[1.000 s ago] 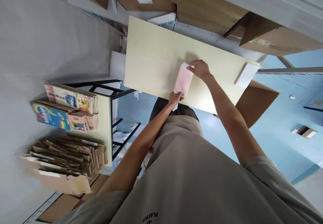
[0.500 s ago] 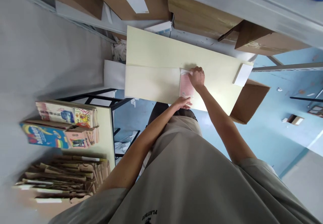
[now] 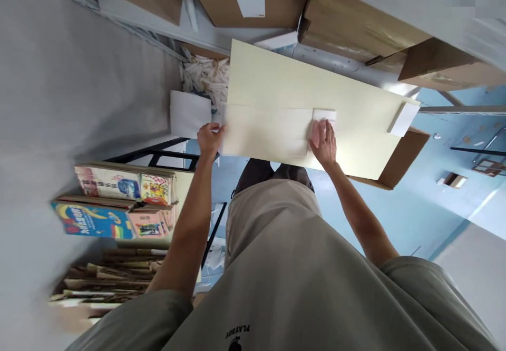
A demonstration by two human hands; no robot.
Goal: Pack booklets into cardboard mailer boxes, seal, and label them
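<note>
A pink packet (image 3: 315,133) lies on the cream table top (image 3: 269,82), mostly covered by my right hand (image 3: 324,141), which rests flat on it with the fingers together. A white flap (image 3: 324,114) sticks out beyond the fingers. A white sheet (image 3: 293,131) lies flat just left of the packet. My left hand (image 3: 209,137) is far to the left, fingers curled at the table's near left corner, right next to a stack of white sheets (image 3: 190,113). Whether it grips the corner or a sheet is unclear.
Brown cardboard boxes (image 3: 356,19) fill the shelf beyond the table. A small white box (image 3: 404,119) sits at the table's right end, above an open carton (image 3: 403,156). At the left, a side table holds colourful booklets (image 3: 114,198) and flat cardboard pieces (image 3: 110,277). The floor is blue.
My left hand let go of the pink packet and moved left to the table's corner. My right hand flattened onto the packet, and the white sheet now lies beside it.
</note>
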